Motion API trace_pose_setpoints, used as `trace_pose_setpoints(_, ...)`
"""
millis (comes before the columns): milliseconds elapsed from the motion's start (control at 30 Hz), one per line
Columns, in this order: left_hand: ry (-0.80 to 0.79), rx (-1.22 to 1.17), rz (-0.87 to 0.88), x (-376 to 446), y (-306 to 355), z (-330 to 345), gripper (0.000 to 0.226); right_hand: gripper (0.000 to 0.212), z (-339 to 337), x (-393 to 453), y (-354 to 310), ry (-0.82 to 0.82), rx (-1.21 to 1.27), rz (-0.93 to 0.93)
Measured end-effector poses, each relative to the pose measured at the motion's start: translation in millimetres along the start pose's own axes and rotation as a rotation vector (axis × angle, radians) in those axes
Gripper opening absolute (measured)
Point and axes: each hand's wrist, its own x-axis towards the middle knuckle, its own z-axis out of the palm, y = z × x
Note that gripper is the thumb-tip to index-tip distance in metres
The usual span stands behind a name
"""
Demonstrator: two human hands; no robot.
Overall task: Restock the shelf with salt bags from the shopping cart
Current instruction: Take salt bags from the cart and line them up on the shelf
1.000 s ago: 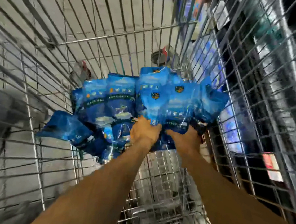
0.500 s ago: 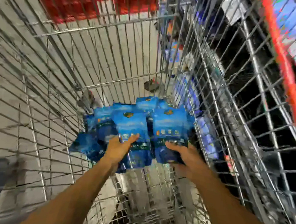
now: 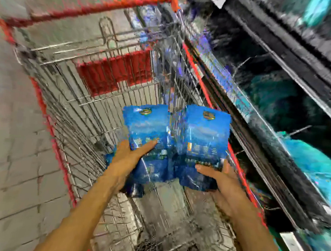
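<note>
Holding two blue salt bags above the shopping cart: my left hand grips the left salt bag, thumb across its front; my right hand grasps the right salt bag at its lower edge. Bags upright, side by side. Shelf just right, blurred.

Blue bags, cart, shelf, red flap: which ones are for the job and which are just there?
For the job:
- blue salt bags, held up by the left hand and right hand
- shopping cart they come from
- shelf on the right

Just there:
- red flap in the cart
- teal packs already shelved
- tiled floor
</note>
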Motion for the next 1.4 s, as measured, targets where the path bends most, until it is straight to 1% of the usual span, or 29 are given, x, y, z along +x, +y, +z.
trace_pose_setpoints(33,-0.02,-0.005,0.005,-9.9,11.1,1.6,0.049,0.053,-1.5,-14.8,-7.6,0.034,0.029,-0.027)
trace_pose_setpoints(67,-0.049,-0.001,0.013,-20.1,20.7,3.3,0.05,0.061,-2.5,-28.9,-14.6,0.08,0.072,-0.045)
trace_pose_setpoints(100,-0.074,0.003,0.027,-28.2,30.1,5.1,0.054,0.07,-2.7,-40.7,-21.4,0.121,0.116,-0.058)
trace_pose_setpoints(133,-0.096,0.019,0.044,-39.6,39.8,9.1,0.06,0.073,-4.7,-57.3,-27.3,0.157,0.151,-0.085)
trace_pose_setpoints(200,-0.124,0.009,0.076,-60.6,60.1,19.7,0.073,0.061,-9.2,-87.6,-42.8,0.203,0.177,-0.189)
trace_pose_setpoints(267,-0.164,-0.017,0.105,-81.7,78.8,33.1,0.076,0.046,-13.4,-117.7,-58.9,0.243,0.172,-0.295)
trace_pose_setpoints(333,-0.212,-0.019,0.148,-107.5,97.7,54.3,0.068,0.042,-26.8,-154.2,-74.2,0.262,0.174,-0.388)
trace_pose_setpoints(400,-0.261,-0.023,0.197,-134.5,115.1,78.1,0.058,0.049,-45.6,-193.7,-86.7,0.309,0.15,-0.45)
trace_pose_setpoints(500,-0.339,-0.045,0.246,-175.2,139.5,115.9,0.059,0.055,-78.8,-246.7,-105.6,0.395,0.122,-0.564)
trace_pose_setpoints(567,-0.399,-0.068,0.285,-207.2,153.6,145.7,0.052,0.058,-103.4,-282.5,-116.1,0.438,0.116,-0.627)
trace_pose_setpoints(633,-0.451,-0.092,0.332,-239.7,167.1,175.5,0.045,0.065,-128.1,-315.4,-124.8,0.455,0.11,-0.681)
trace_pose_setpoints(700,-0.504,-0.114,0.375,-272.6,177.9,206.4,0.043,0.068,-154.5,-351.2,-132.0,0.493,0.095,-0.75)
trace_pose_setpoints(767,-0.553,-0.138,0.411,-300.7,185.9,233.6,0.045,0.065,-177.5,-383.4,-139.2,0.526,0.079,-0.818)
trace_pose_setpoints(833,-0.607,-0.138,0.445,-332.6,192.5,263.1,0.049,0.057,-200.6,-417.1,-144.9,0.542,0.063,-0.869)
trace_pose_setpoints(933,-0.686,-0.132,0.492,-374.5,203.9,302.2,0.048,0.047,-229.9,-459.3,-154.9,0.596,0.074,-0.939)
trace_pose_setpoints(1033,-0.763,-0.121,0.525,-411.2,216.9,338.3,0.056,0.039,-253.9,-498.8,-165.6,0.63,0.075,-1.01)
trace_pose_setpoints(1100,-0.819,-0.136,0.54,-428.3,226.5,359.3,0.054,0.035,-265.4,-521.2,-172.9,0.647,0.056,-1.061)
trace_pose_setpoints(1300,-1.021,-0.18,0.623,-478.7,265.7,431.5,0.041,0.043,-307.3,-588.6,-202.8,0.769,0.069,-1.177)
trace_pose_setpoints(1400,-1.097,-0.163,0.68,-501.6,292.0,475.8,0.042,0.047,-333.9,-619.4,-234.0,0.843,0.073,-1.254)
